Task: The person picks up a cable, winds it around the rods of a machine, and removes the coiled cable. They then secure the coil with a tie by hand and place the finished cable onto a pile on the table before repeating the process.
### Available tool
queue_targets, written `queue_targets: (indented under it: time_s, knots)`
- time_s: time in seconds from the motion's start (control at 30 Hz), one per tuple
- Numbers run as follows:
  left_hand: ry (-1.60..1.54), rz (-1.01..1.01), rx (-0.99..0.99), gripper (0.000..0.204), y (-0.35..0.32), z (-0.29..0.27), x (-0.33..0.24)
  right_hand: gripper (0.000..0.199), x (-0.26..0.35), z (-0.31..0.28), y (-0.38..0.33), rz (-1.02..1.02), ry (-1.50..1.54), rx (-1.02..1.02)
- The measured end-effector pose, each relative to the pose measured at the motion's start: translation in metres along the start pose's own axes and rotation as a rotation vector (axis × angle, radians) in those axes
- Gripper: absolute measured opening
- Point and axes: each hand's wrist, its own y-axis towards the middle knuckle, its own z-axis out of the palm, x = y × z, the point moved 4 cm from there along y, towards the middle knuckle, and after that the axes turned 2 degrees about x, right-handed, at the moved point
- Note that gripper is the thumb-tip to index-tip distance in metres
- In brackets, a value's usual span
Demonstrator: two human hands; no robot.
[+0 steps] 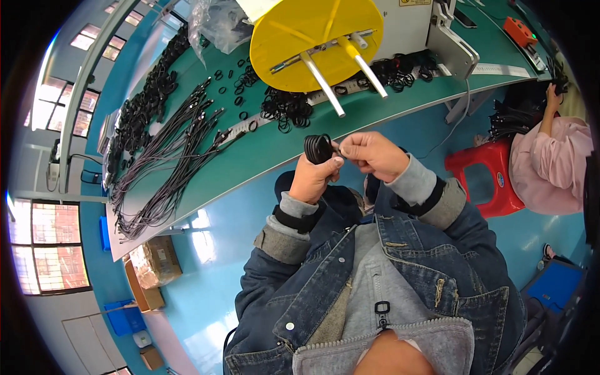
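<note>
A tight coil of black cable (318,149) stands up out of my left hand (310,178), whose fingers and thumb are closed around its lower part. My right hand (377,156) is just to the right of the coil, thumb and fingertips pinched together. A short dark piece between the pinch and the coil looks like the cable's end, though the fingers partly cover it. Both hands are in front of the green table's near edge. Beyond them is a yellow disc (300,47) with two metal rods (323,85) pointing toward me.
Long dark cables (181,147) lie in a bunch on the green table (250,149), left. Small black rings (239,100) and a heap of black loops (286,109) lie near the disc. At right stand a red stool (484,178) and a person in pink (550,165).
</note>
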Motion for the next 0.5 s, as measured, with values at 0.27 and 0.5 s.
queue_targets:
  time_s: [0.27,0.5]
  knots:
    - [0.029,-0.022,0.014,0.012,-0.006,-0.003,0.005,0.015,-0.013,0.01,-0.023,-0.142,0.11,0.048]
    - [0.111,-0.054,0.162,0.012,-0.01,0.01,0.003,0.015,-0.022,0.016,-0.047,-0.062,0.118,0.192]
